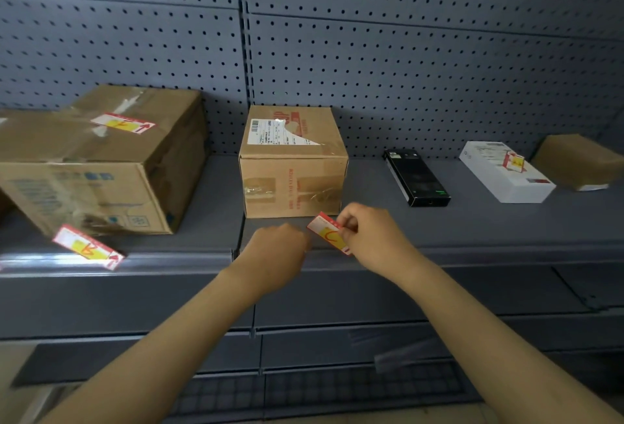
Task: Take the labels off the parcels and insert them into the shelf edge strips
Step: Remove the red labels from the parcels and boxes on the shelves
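Your right hand (368,238) pinches a red, white and yellow label (329,234) at centre frame, tilted just above the shelf edge strip (472,251) and in front of the middle parcel (292,160). Your left hand (277,255) is curled shut just left of the label, seemingly at the strip's lip, though its fingertips are hidden. At lower left, a second label (86,247) rests tilted on the strip. A third label (123,123) lies atop the large parcel (101,160) at left.

Grey pegboard wall (422,52) behind grey shelving (489,221), seemingly dim.
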The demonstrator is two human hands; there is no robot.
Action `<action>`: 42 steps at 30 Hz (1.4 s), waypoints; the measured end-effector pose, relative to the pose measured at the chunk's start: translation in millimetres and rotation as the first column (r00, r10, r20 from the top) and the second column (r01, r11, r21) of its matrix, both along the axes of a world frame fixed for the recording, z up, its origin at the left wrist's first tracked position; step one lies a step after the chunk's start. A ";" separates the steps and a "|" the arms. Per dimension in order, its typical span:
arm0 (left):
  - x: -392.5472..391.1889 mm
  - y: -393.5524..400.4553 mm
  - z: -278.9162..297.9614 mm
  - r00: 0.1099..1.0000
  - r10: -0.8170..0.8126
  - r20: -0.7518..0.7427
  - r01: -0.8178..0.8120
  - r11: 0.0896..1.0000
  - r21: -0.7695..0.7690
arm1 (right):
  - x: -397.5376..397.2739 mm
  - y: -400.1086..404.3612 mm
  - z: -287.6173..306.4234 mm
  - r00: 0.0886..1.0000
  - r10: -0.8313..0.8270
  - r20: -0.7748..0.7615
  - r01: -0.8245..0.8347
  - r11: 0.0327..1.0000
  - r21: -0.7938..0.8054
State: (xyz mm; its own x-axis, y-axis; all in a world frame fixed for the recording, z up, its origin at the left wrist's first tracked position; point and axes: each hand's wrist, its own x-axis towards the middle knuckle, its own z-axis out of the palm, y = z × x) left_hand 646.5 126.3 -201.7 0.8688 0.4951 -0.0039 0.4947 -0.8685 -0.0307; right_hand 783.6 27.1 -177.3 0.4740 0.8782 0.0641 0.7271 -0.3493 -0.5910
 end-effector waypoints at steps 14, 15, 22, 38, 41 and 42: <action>-2.6 -9.5 -1.8 0.999 0.044 0.014 -0.044 0.999 -0.003 | -3.3 11.6 -11.9 1.000 0.021 -0.002 -0.021 0.997 0.068; -2.5 -9.9 -2.8 0.999 0.043 0.009 -0.043 0.999 0.001 | -2.8 11.9 -12.9 1.000 0.021 -0.004 -0.021 0.997 0.068; -0.5 -11.3 -5.5 1.000 0.002 -0.006 -0.002 1.000 0.016 | -0.4 15.1 -16.4 1.000 0.025 -0.010 -0.024 0.996 0.088; -10.0 -21.2 -6.6 0.994 0.094 0.058 -0.089 0.993 -0.083 | -4.9 10.8 -24.5 0.988 0.137 0.077 -0.134 0.990 -0.043; -15.0 -22.7 -2.4 0.987 0.142 0.072 -0.133 0.985 -0.109 | -7.7 10.8 -23.0 0.977 0.173 0.124 -0.163 0.983 -0.082; -18.1 -22.7 -0.6 0.984 0.160 0.081 -0.150 0.982 -0.118 | -8.9 10.8 -21.7 0.973 0.181 0.146 -0.169 0.982 -0.089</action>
State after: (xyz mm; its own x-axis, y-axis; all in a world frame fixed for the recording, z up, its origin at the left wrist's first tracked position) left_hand 628.4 103.5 -202.4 0.7807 0.6249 0.0082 0.6202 -0.7763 0.1125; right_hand 774.7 37.9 -199.0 0.3022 0.9517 0.0540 0.8606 -0.2481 -0.4448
